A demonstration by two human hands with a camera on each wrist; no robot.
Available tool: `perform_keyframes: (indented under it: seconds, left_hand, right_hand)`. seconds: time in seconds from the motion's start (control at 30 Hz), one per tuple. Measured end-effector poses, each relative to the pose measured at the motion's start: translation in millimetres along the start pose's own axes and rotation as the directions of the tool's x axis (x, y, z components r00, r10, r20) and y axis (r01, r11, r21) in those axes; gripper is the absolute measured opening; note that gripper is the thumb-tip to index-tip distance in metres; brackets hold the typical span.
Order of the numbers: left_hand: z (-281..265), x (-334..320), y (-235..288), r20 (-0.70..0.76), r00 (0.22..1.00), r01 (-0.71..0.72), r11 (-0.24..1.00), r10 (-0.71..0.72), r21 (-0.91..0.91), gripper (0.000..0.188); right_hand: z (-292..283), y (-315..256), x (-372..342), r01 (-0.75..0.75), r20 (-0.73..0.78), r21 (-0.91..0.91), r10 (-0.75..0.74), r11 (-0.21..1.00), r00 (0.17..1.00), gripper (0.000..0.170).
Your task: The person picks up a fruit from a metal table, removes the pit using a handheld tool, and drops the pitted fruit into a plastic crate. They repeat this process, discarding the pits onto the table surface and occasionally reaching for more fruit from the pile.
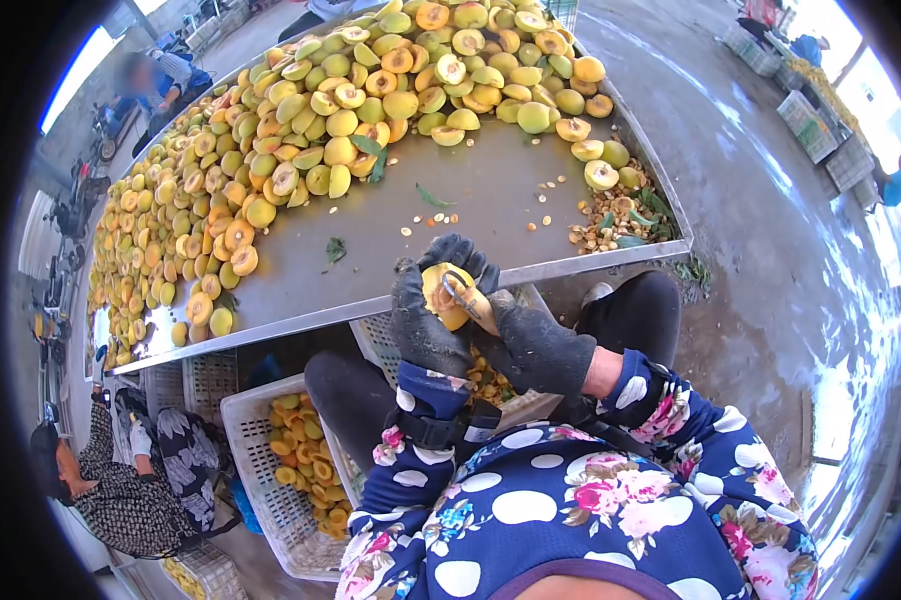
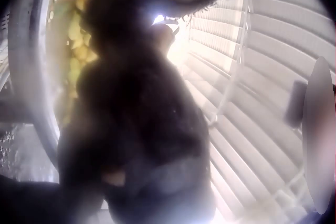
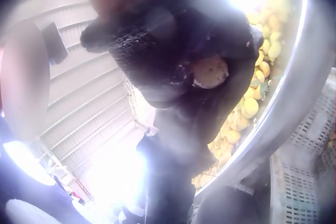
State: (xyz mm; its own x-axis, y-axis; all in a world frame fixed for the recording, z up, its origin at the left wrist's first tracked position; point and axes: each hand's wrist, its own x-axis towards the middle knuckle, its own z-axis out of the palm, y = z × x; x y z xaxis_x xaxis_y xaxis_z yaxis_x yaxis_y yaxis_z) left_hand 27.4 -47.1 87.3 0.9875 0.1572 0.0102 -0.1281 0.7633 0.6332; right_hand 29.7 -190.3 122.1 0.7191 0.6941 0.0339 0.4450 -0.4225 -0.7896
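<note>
In the head view my gloved left hand [image 1: 429,335] cups a yellow peach half [image 1: 437,292], its cut face turned up. My gloved right hand [image 1: 543,347] grips the wooden handle of a pitting tool [image 1: 479,309]. The tool's curved metal loop lies over the middle of the cut face. Both hands are close together, just in front of the metal table's [image 1: 391,218] near edge. The right wrist view shows the blunt end of a handle [image 3: 211,71] within the dark glove. The left wrist view is dark and blurred, and the fruit is hidden there.
A large heap of halved peaches [image 1: 341,120] covers the table's back and left. Pits and leaves [image 1: 621,215] lie in its right corner. Below stands a white crate [image 1: 271,480] of peach pieces, with another crate [image 1: 376,340] between my knees. A person [image 1: 121,480] sits at left.
</note>
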Motion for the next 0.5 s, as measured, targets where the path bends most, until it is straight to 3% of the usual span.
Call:
perform_keyframes:
  seconds: [0.07, 0.13, 0.2, 0.27, 0.3, 0.33, 0.37, 0.4, 0.47, 0.5]
  left_hand:
    - [1, 2, -1, -0.131, 0.991, 0.004, 0.994, -0.018, -0.106, 0.05]
    - [-8, 3, -5, -0.073, 0.997, 0.018, 0.985, -0.031, -0.17, 0.048]
    - [-3, 0, -2, -0.014, 0.999, 0.036, 0.972, -0.04, -0.233, 0.046]
    - [6, -4, 3, -0.119, 0.992, 0.039, 0.999, -0.04, -0.006, 0.037]
    - [-2, -3, 3, -0.123, 0.992, 0.041, 0.999, -0.041, -0.007, 0.037]
    - [-16, 1, 3, -0.036, 0.998, -0.037, 0.912, 0.057, 0.408, 0.04]
    - [-22, 4, 6, 0.084, 0.99, -0.135, 0.656, 0.109, 0.742, 0.044]
    - [-27, 5, 10, 0.083, 0.991, -0.133, 0.656, 0.107, 0.743, 0.044]
    - [-32, 6, 16, 0.186, 0.981, -0.19, 0.454, 0.054, 0.871, 0.042]
    - [-25, 5, 20, 0.183, 0.982, -0.187, 0.454, 0.053, 0.871, 0.042]
  right_hand:
    - [18, 18, 4, 0.032, -0.03, 0.011, -0.031, 0.999, 0.999, 0.025]
    - [24, 25, 5, 0.061, -0.06, 0.02, -0.06, 0.998, 0.996, 0.026]
    - [22, 27, 5, 0.059, 0.071, 0.044, -0.062, 0.997, 0.996, 0.033]
    - [25, 33, 7, 0.14, 0.039, 0.023, -0.141, 0.99, 0.989, 0.035]
    - [27, 34, 7, 0.217, 0.005, 0.004, -0.217, 0.976, 0.976, 0.038]
    - [25, 35, 6, 0.216, 0.007, 0.006, -0.216, 0.976, 0.976, 0.038]
    - [17, 27, 5, 0.092, 0.131, -0.017, -0.089, 0.996, 0.987, 0.04]
    - [13, 23, 6, -0.028, 0.248, -0.054, 0.041, 0.998, 0.968, 0.042]
    - [13, 24, 7, -0.02, 0.261, -0.062, 0.036, 0.998, 0.965, 0.042]
    - [14, 25, 8, -0.01, 0.274, -0.072, 0.03, 0.997, 0.961, 0.041]
